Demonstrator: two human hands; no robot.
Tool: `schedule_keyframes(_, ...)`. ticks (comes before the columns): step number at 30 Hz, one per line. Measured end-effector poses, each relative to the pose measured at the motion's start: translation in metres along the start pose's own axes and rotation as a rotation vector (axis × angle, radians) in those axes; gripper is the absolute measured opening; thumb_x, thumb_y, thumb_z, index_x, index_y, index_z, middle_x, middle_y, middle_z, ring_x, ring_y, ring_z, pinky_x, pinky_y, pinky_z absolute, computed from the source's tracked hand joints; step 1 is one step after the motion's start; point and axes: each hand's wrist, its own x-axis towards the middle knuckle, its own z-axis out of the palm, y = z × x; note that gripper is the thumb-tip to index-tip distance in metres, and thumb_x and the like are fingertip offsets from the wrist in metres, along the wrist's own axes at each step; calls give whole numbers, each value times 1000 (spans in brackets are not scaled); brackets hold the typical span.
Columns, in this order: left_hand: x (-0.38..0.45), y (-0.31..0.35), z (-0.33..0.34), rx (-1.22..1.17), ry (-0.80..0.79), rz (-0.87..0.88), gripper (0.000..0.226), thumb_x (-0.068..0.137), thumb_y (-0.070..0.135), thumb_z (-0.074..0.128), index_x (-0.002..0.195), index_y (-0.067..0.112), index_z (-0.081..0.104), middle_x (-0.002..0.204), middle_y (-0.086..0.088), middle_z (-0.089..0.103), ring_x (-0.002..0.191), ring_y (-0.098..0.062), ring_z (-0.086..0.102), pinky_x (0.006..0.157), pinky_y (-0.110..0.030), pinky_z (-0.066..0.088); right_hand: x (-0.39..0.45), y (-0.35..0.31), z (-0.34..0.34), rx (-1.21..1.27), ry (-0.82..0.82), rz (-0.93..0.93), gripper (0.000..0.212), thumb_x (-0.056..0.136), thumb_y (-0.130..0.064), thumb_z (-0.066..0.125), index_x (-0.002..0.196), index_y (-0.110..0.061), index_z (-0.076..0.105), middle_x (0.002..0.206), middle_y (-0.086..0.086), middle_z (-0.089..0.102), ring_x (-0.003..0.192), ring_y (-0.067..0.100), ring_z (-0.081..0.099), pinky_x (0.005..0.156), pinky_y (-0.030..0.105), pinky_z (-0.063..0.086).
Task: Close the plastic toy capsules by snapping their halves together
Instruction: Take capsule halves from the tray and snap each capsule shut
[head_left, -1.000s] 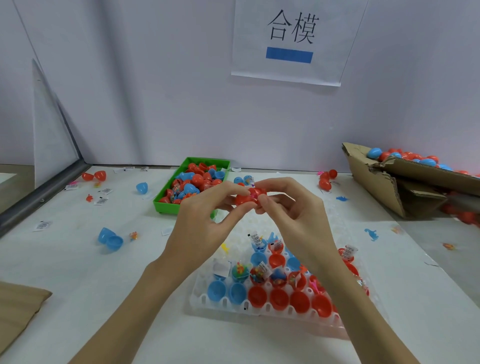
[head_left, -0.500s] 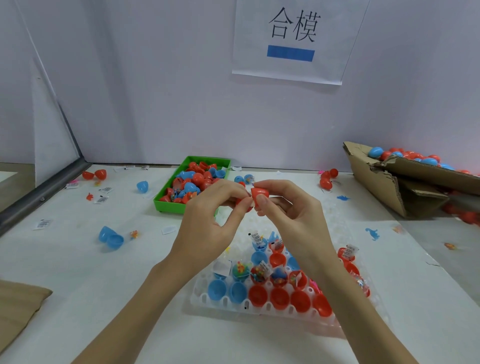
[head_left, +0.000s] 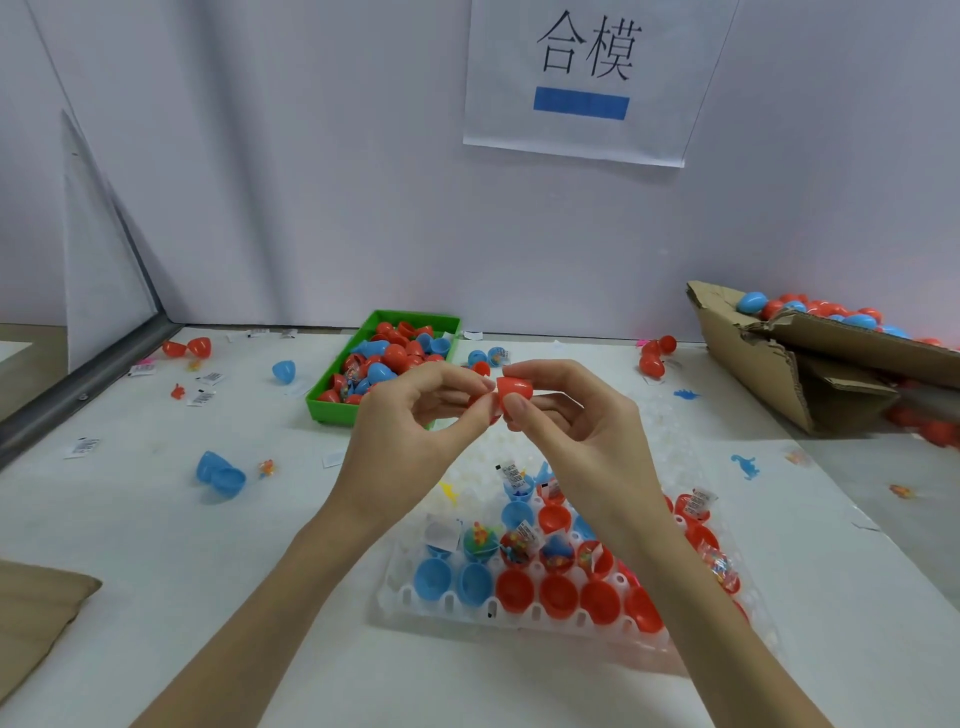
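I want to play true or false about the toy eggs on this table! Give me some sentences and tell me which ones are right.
1. The right hand pinches a red capsule half. True.
2. The green bin holds only blue pieces. False: it holds red and blue pieces mixed.
3. The clear tray sits on the table below the hands. True.
4. The front row of the tray is all blue halves. False: two blue halves sit at its left, then red ones.
5. The cardboard box stands on the left side of the table. False: it is on the right, with red and blue capsules in it.
6. The left hand lies flat on the table. False: it is raised, fingers meeting the right hand's.
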Motion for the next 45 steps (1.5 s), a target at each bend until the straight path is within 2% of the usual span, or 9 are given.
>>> schedule_keyframes(7, 2, 0, -2, -71, -81, -68, 7, 95, 11, 74, 102, 13, 76, 95, 1, 79, 94, -14, 77, 87, -20, 59, -1, 6, -1, -329, 15, -144, 27, 94, -8, 70, 121, -13, 70, 115, -4, 70, 98, 11, 71, 88, 21, 57)
schedule_keyframes(11, 0, 4, -2, -42, -175, 4, 19, 91, 14, 79, 109, 15, 73, 104, 6, 77, 103, -13, 74, 92, -20, 57, 0, 6, -4, -259, 49, -93, 27, 95, -8, 70, 121, -16, 70, 115, -5, 72, 100, 11, 72, 87, 22, 58)
schedule_keyframes(15, -3, 2, 3, 59, -83, 95, 15, 93, 14, 77, 105, 18, 69, 98, 11, 73, 97, -13, 73, 86, -18, 57, 0, 5, -3, -150, 23, -50, 25, 96, -9, 69, 120, -15, 71, 111, -6, 75, 97, 12, 74, 84, 21, 59)
schedule_keyframes(20, -4, 1, 6, -31, -40, 74, 15, 96, 5, 71, 105, 16, 66, 98, 10, 71, 99, -18, 71, 89, -23, 57, -1, 5, -1, -154, -17, -79, 28, 95, -6, 70, 121, -16, 71, 115, -1, 73, 101, 17, 73, 88, 26, 59)
schedule_keyframes(28, -5, 5, 12, -157, 29, 5, 18, 94, 2, 71, 99, 18, 66, 95, 6, 74, 94, -10, 72, 82, -16, 54, -3, 9, 6, -203, 22, -152, 27, 94, -10, 72, 118, -23, 70, 113, -7, 72, 101, 18, 72, 85, 22, 58)
schedule_keyframes(32, -4, 1, 9, -67, -68, 71, 17, 98, 7, 70, 111, 17, 66, 105, 11, 73, 105, -12, 71, 92, -23, 57, -2, 9, 2, -120, 60, -82, 26, 94, -16, 74, 119, -20, 70, 107, -10, 74, 99, 18, 73, 85, 27, 61)
schedule_keyframes(37, -5, 0, 8, -68, -70, 86, 41, 94, 13, 75, 130, 21, 57, 118, 13, 74, 114, -8, 70, 99, -23, 55, -2, 6, 1, -108, 66, -54, 25, 92, -18, 75, 116, -23, 71, 102, -15, 75, 98, 13, 73, 85, 22, 59)
schedule_keyframes(40, -2, 1, 4, -105, -71, 115, 37, 91, 13, 78, 126, 16, 67, 118, 10, 75, 113, -14, 71, 99, -27, 56, -1, 3, -3, -48, 50, -56, 25, 92, -16, 76, 116, -21, 73, 101, -10, 76, 96, 16, 74, 83, 21, 59)
schedule_keyframes(45, -2, 5, 0, -104, -20, 162, 37, 82, 17, 85, 117, 21, 75, 107, 13, 77, 101, -13, 75, 91, -18, 57, -2, -5, -4, 46, 26, -13, 26, 87, -27, 75, 113, -26, 74, 99, -10, 78, 92, 14, 76, 79, 16, 58)
